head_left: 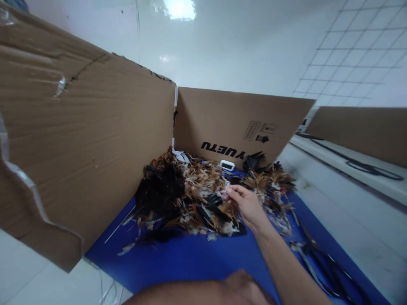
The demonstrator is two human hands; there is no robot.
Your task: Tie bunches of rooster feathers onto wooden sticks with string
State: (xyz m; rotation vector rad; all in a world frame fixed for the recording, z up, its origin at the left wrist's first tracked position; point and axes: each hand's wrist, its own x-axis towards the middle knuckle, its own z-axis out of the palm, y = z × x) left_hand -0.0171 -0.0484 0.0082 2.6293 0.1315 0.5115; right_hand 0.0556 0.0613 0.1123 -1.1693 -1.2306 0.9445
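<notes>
My right hand [244,201] reaches over a heap of feathers [197,203], thumb and fingertips pinched on a small whitish-pink strand [227,186] whose exact kind is unclear. The feathers are brown, black and pale, and lie on a blue surface [197,254]. A large black clump of feathers [163,186] lies at the left side of the heap. Along the bottom edge, what looks like my left hand [243,288] and forearm appears dark and blurred, below the heap; its fingers are hidden. Behind the feathers stands a small white device with a dark display [227,165].
Cardboard panels stand at the left [121,131] and at the back [222,118]. Black-handled scissors [333,267] and other metal tools lie on the right side of the blue surface. A dark cable [365,165] rests on a white ledge farther right.
</notes>
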